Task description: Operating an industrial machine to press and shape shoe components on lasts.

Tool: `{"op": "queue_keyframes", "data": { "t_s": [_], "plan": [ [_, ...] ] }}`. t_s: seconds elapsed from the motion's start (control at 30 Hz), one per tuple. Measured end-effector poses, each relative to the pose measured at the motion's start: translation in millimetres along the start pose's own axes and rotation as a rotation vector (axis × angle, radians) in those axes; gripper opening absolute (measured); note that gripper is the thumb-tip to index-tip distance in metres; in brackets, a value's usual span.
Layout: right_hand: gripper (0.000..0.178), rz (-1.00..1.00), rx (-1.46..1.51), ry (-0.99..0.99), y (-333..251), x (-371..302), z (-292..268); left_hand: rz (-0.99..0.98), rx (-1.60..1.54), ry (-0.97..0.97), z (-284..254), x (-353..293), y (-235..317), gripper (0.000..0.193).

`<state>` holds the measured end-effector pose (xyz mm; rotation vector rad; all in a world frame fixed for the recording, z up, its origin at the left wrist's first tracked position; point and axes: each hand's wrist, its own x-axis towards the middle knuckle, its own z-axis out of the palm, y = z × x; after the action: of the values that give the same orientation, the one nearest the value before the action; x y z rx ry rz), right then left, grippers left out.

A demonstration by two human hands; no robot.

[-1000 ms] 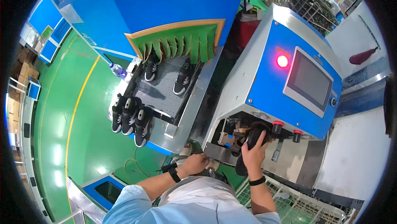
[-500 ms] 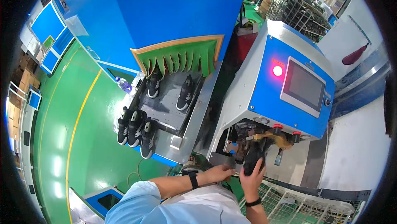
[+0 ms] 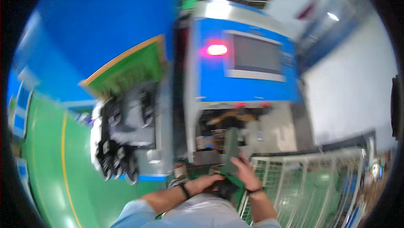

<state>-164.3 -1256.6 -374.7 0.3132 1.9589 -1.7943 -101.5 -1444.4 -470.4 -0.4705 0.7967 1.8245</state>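
Note:
The picture is smeared by motion. My left hand is closed at the edge of a dark, shoe-like piece low in front of my body. My right hand reaches up from the lower right, fingers stretched toward a long grey-green, last-shaped piece. Its fingertips are beside or against the lower end of that piece; blur hides which. The grey-green piece stands in front of the opening under a blue and white machine.
The machine carries a dark screen and a glowing red light. Leftward, several black shoes stand by a metal tray before a green fringed curtain. A white wire basket stands at the lower right.
My view has swung, so the machine sits further left and upright. The black shoe is gone from my right hand's place at the machine, where the grey-green piece now shows. Both hands are lower relative to the machine.

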Motion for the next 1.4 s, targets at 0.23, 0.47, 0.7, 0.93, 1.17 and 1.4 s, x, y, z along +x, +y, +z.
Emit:
{"op": "queue_keyframes", "data": {
  "t_s": [0.23,0.47,0.7,0.93,1.17,1.4],
  "plan": [
    [0.082,-0.287,0.026,-0.022,33.1,15.5,-35.2,0.342,0.095,0.346,-52.7,-29.2,-10.9,0.048],
    [0.08,-0.359,-0.493,0.965,-69.4,-187.5,-249.0,0.402,0.248,0.332,14.6,-36.4,-9.1,0.05],
    [0.05,0.038,-0.044,1.019,-107.6,-215.6,-416.4,0.558,0.802,0.522,66.4,21.6,-4.0,0.045],
    [0.033,-0.513,-0.734,0.798,-21.0,-152.3,-629.7,0.487,0.542,0.496,63.6,-26.4,19.4,0.037],
    [0.046,-0.044,-0.507,1.121,-44.6,-109.1,-644.8,0.716,0.23,0.971,-2.7,-150.1,-43.4,0.033],
    [0.025,-0.701,-0.733,0.658,-98.4,-62.0,-230.7,0.79,0.877,1.746,-151.8,-137.4,-116.8,0.036]
  ]
}}
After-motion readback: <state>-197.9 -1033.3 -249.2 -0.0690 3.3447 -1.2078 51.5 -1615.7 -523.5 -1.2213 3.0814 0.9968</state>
